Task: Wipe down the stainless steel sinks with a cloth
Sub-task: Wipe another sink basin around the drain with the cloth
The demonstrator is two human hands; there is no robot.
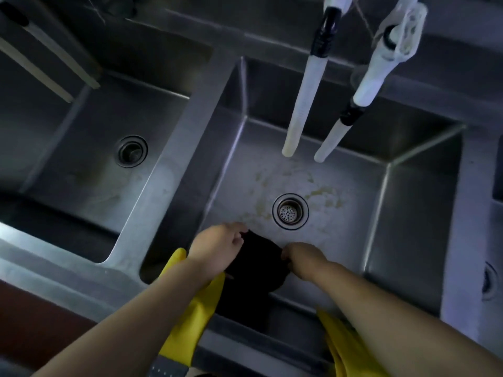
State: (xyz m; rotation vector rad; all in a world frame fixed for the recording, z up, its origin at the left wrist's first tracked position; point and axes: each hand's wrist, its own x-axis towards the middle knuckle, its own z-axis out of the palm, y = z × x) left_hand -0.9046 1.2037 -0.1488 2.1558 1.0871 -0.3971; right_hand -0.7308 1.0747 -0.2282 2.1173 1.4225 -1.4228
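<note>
A black cloth [255, 265] hangs over the near part of the middle stainless steel sink [416, 208], held between both hands. My left hand [217, 246] pinches its upper left edge. My right hand [304, 258] grips its right edge. The sink floor carries yellowish stains [324, 193] around the perforated drain [290, 211]. A second sink [89, 175] with an open drain [131, 151] lies to the left, past a steel divider [174, 164].
Two white faucet hoses [304, 96] [351, 118] with black collars hang over the back of the middle sink. Yellow rubber gloves [190, 317] [345, 349] drape over the front rim. Pale sticks [49, 58] lean at the upper left. A third basin edge [494, 278] shows at right.
</note>
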